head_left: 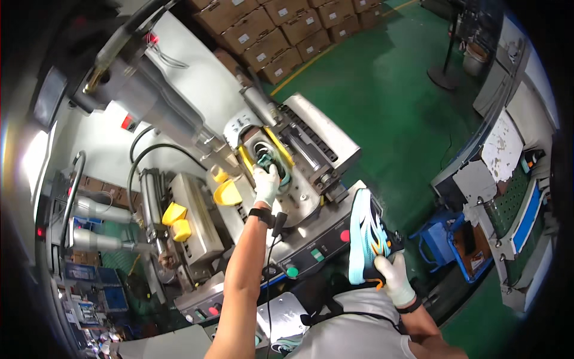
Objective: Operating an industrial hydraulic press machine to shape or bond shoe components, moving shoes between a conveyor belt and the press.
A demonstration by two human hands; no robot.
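My left hand (267,183), in a white glove, reaches into the press with its fingers closed on the upper of a dark and teal sneaker (262,148). That sneaker sits in the press between two yellow pads (278,145). At the right, my right hand (396,280), also gloved, grips a second sneaker (363,233) near one end. This one is light blue, white and black with orange details, held upright on end in front of the press's control panel (314,254). Parts of the fingers on both shoes are hidden.
A thick metal cylinder (158,105) slants over the press. More yellow pads (178,221) sit on the neighbouring station. Stacked cartons (263,36) stand at the back. To the right are a blue bin (439,242) and a workbench (508,206). A black cable (268,287) hangs by my left arm.
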